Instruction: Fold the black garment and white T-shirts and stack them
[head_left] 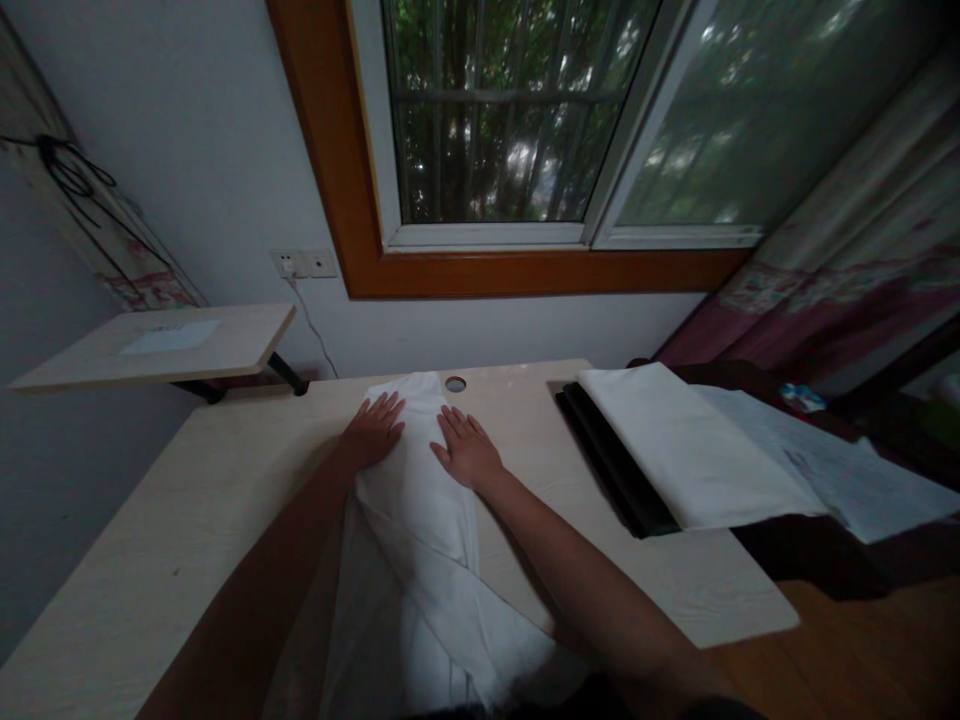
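A white cloth, perhaps a garment, lies lengthwise on the pale wooden table, from near the back edge down to the bottom of the view. Its near part spreads wider, with folds and overlapping layers. My left hand rests flat on the cloth's left edge near its far end, fingers spread. On the opposite edge my right hand is laid flat too, its fingers pointing away from me. Neither hand grips the fabric. The cloth's nearest end is partly hidden in shadow at the bottom.
Folded white fabric lies over a black folded item on the right, overhanging the table. A raised shelf stands at the back left. Behind the table are a cable hole, a wall socket with a cord, and a window.
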